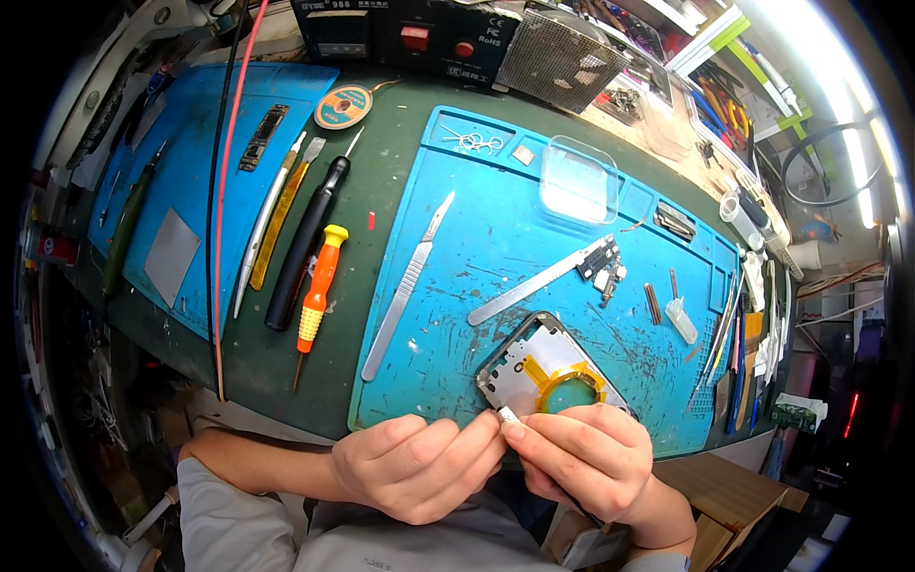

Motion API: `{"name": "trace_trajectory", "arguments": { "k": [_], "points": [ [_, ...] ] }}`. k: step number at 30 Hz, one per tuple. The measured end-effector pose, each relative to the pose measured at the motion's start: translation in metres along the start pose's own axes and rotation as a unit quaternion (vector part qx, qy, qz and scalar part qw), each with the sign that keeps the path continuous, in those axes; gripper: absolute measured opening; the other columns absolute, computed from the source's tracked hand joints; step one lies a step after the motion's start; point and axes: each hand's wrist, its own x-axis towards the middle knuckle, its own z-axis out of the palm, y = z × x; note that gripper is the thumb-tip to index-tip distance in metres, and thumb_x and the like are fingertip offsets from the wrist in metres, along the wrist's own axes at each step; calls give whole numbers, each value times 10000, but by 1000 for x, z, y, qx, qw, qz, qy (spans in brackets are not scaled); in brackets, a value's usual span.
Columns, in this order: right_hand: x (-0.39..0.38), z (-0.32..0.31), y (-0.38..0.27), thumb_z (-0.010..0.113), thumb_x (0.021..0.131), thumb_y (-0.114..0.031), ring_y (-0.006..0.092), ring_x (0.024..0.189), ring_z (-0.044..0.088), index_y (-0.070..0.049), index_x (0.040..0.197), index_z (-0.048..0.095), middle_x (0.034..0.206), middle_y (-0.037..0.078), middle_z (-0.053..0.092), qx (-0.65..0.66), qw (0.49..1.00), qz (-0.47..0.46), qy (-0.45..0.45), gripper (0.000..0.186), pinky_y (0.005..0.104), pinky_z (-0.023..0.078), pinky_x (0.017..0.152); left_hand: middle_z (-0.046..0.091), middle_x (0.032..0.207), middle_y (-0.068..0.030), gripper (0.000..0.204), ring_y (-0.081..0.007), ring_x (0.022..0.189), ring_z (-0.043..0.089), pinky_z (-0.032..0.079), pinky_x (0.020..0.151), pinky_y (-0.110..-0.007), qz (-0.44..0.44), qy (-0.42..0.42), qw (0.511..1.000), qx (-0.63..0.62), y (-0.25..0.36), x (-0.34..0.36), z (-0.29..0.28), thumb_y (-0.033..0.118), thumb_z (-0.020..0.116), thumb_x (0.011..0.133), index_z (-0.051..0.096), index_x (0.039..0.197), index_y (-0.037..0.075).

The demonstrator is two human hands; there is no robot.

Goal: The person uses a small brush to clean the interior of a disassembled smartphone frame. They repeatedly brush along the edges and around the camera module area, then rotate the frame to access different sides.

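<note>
My right hand (pixel 593 459) is closed in a pinch on a small white piece (pixel 510 417), too small to name. Beside it, my left hand (pixel 419 467) has its fingers drawn together, the tips against the same spot; what they hold is hidden. Just beyond both hands, an opened phone body (pixel 534 355) lies tilted on the blue work mat (pixel 448 367). It has a dark frame, a grey metal plate and a ring of yellow film (pixel 539 374). My right fingers cover its near edge.
A scalpel (pixel 408 296) lies left on the mat. Beyond the phone are a flat metal blade (pixel 524 286), a small circuit board (pixel 600 265) and a clear plastic box (pixel 579 181). An orange screwdriver (pixel 319 286) and a solder wick spool (pixel 343 107) lie farther left.
</note>
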Motion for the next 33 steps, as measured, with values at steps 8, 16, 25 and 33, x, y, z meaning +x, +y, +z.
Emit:
{"name": "trace_trajectory", "arguments": {
  "k": [8,16,25,33],
  "points": [
    [3,2,3,799,738,-13,182,804,724,43,1149,802,1065,98,791,-4,999,-30,22,415,293,574,645,798,1123,43,156,-86,880,595,430,780,-251,1,-2,1000,-2,-1,1,-1,239,700,990,812,981,131],
    [3,4,4,813,743,-24,197,813,728,43,1168,803,1060,93,783,1,1000,-21,19,430,305,592,677,795,1134,42,178,-87,881,595,434,775,-248,3,-7,1000,2,0,0,-1,241,698,996,831,1024,126],
    [2,3,2,811,725,-3,198,803,733,41,1153,809,1038,98,786,-3,999,-16,35,431,305,600,691,823,1061,17,192,-97,826,594,430,711,-264,13,3,1000,0,-2,3,0,250,682,1002,835,1008,134],
    [2,4,3,815,726,-1,204,813,737,36,1174,807,1052,94,777,5,999,-11,30,450,312,608,699,807,1138,40,191,-87,865,581,431,753,-246,0,0,1000,3,0,1,0,234,671,993,834,1024,139]
  ]
}}
